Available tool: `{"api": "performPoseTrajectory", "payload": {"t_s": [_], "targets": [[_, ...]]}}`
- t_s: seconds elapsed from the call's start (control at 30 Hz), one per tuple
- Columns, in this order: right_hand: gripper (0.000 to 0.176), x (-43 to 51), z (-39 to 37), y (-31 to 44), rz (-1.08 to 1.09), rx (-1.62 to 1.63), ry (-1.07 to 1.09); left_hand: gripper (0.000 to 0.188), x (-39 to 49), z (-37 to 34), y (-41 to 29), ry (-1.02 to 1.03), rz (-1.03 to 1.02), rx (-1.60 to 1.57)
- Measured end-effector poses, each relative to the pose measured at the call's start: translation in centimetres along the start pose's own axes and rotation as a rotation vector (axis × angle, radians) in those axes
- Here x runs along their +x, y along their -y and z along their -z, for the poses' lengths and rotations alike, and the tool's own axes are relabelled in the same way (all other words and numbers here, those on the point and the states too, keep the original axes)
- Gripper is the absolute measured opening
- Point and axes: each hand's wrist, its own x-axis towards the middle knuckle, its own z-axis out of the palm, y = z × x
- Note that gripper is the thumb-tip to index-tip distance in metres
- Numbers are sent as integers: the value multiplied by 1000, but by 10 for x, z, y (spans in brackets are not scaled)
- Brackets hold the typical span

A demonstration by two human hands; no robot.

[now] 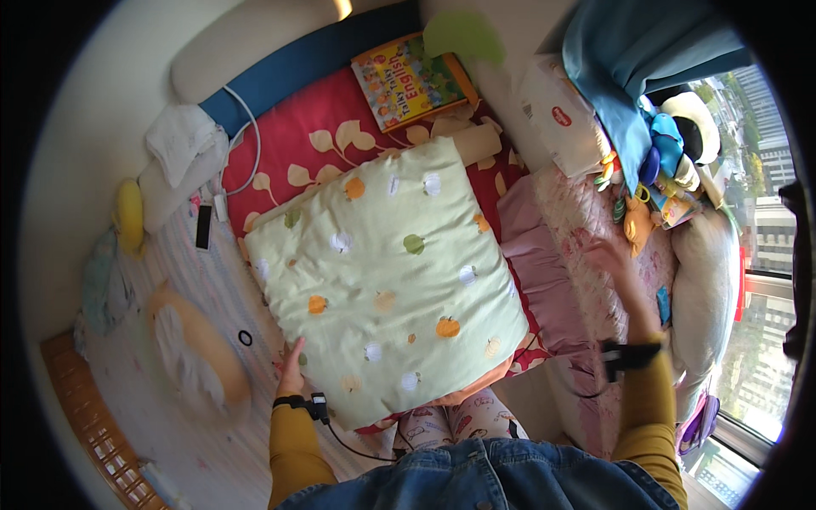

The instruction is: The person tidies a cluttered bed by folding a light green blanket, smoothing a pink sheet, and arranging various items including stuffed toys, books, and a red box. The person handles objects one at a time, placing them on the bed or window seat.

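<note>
A folded pale-green quilt (376, 274) printed with orange, white and green pumpkins lies before me as a thick square. Peach fabric (472, 386) shows under its near edge. My left hand (292, 373) touches the quilt's near left side with one finger stretched upward; the other fingers are partly hidden. To the right, my right hand (605, 255) is blurred in the air over a pink floral quilted cover (567, 236). It is apart from the pumpkin quilt, and nothing shows in it. Each wrist wears a black strap with a cable.
Under the quilt spreads a red leaf-patterned cloth (287, 146), with a colourful book (411, 83) at its far end. Left lie a black flat object (203, 227), a black ring (245, 338) and a tan-rimmed cushion (197, 363). Plush toys (666, 146) crowd the window side beside a white package (561, 115).
</note>
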Motion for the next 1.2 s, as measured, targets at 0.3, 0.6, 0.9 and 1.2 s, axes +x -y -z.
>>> {"api": "performPoseTrajectory", "payload": {"t_s": [0.3, 0.6, 0.9, 1.2], "targets": [[78, 21, -217, -93, -316, 194, 307, 62, -62, -26, 7, 43, -151, 92], [45, -126, -97, 30, -311, 276, 497, 39, -244, -51, 9, 45, -404, 228], [39, -104, -93, 104, -40, 447, 289, 29, -249, -75, -65, 41, -459, 8], [39, -43, -18, 274, 458, 514, 109, 45, -293, -53, -266, 19, -1002, -127]]}}
